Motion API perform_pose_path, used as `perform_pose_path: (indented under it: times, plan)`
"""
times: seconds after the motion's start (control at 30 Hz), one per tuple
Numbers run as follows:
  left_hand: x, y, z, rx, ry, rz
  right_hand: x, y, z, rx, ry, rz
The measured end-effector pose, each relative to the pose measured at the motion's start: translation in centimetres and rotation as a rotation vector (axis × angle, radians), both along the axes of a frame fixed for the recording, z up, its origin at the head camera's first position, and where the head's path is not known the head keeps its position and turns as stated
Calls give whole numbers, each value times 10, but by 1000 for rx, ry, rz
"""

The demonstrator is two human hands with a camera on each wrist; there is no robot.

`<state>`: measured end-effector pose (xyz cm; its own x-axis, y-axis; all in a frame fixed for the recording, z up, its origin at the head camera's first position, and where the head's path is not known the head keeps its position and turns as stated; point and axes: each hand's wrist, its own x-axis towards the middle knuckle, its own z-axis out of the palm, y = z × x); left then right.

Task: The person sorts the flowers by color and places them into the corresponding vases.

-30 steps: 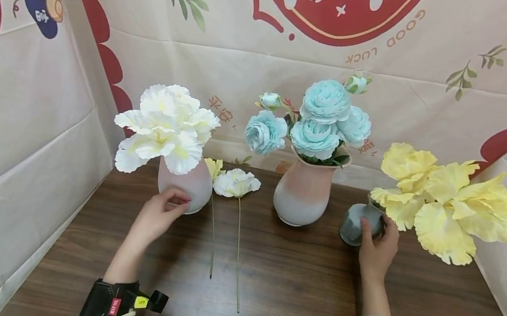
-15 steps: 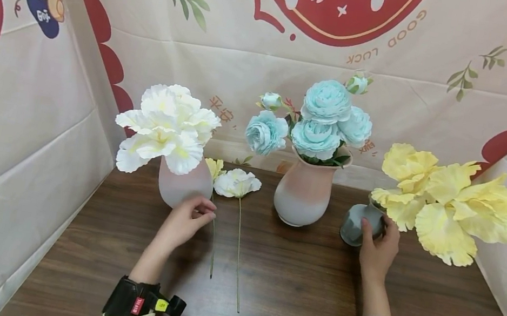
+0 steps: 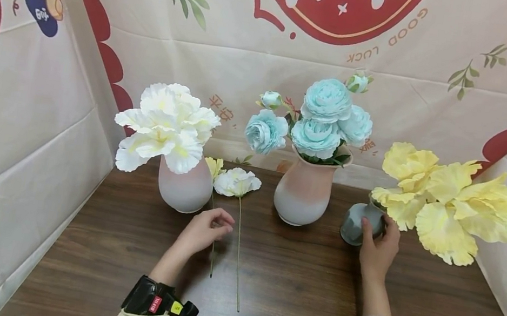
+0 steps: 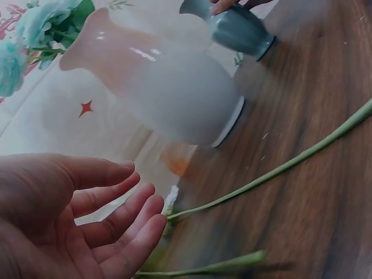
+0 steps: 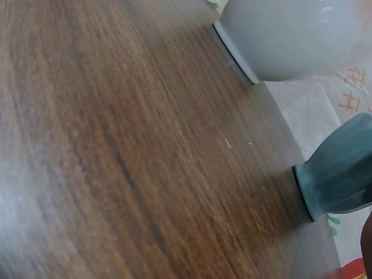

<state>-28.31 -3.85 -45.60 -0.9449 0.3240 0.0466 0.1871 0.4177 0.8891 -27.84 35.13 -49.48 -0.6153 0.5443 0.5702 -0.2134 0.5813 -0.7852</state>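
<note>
My left hand (image 3: 205, 230) hovers over the stem of a lying yellow artificial flower (image 3: 214, 167), its fingers loosely bent and holding nothing. Just right of the fingertips runs the stem of a single white artificial flower (image 3: 237, 183) on the table. In the left wrist view the thumb and fingers stand apart, near the white flower's green stem (image 4: 279, 171). My right hand (image 3: 377, 256) grips a small grey-blue vase (image 3: 351, 224) around its side. Large yellow flowers (image 3: 449, 209) lean out of that vase to the right. The vase's foot shows in the right wrist view.
Left of the loose stems stands a pink-and-white vase (image 3: 183, 191) with white flowers (image 3: 164, 128). A second pink-and-white vase (image 3: 301, 198) with light blue flowers (image 3: 326, 100) stands at the middle back. Printed cloth (image 3: 208, 64) encloses the wooden table (image 3: 294, 279) behind and on both sides.
My left hand has moved right, from in front of the vase of white flowers to over the loose stems. My right hand has stayed on the grey-blue vase.
</note>
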Motion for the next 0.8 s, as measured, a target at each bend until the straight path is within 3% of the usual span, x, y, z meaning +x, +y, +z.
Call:
perform_pose_path:
  times: [0.13,0.27,0.37,0.6,0.8]
  plan:
    - [0,8,-3,-21,-22,-14,0,-1,1,2,-5,-2]
    - [-1,17,-8,-120,7,-3,0,-1,1,0,2,1]
    - [0,24,-12,-236,44,20,0,-1,1,-3,8,1]
    - [0,37,-19,-546,46,109,-1,-1,1,7,15,1]
    - [-1,47,-23,-807,101,110,0,-1,1,3,24,1]
